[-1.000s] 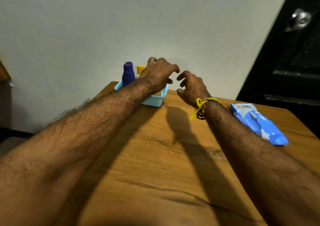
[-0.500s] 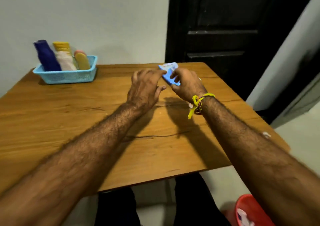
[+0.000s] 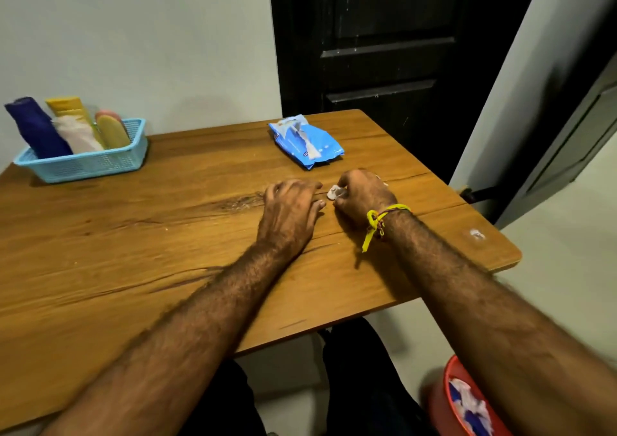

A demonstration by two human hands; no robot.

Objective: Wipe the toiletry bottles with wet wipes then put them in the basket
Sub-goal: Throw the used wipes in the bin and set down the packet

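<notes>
Change: both hands have left the wet-wipes pack (image 3: 305, 141); the right hand (image 3: 364, 195) now holds a crumpled wipe (image 3: 334, 192).
Meaning: probably cleanup, since all bottles (image 3: 71, 130) stand in the basket (image 3: 83, 165), upper left.
Left hand (image 3: 288, 208): palm down on the bench (image 3: 133, 235), fingers relaxed, holding nothing.
Right hand: knuckles up, fingers curled round the wipe, centre frame.

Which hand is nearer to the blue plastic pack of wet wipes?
Right. The right hand lies just in front of the blue plastic pack of wet wipes; the left hand rests farther back, to its left.
</notes>
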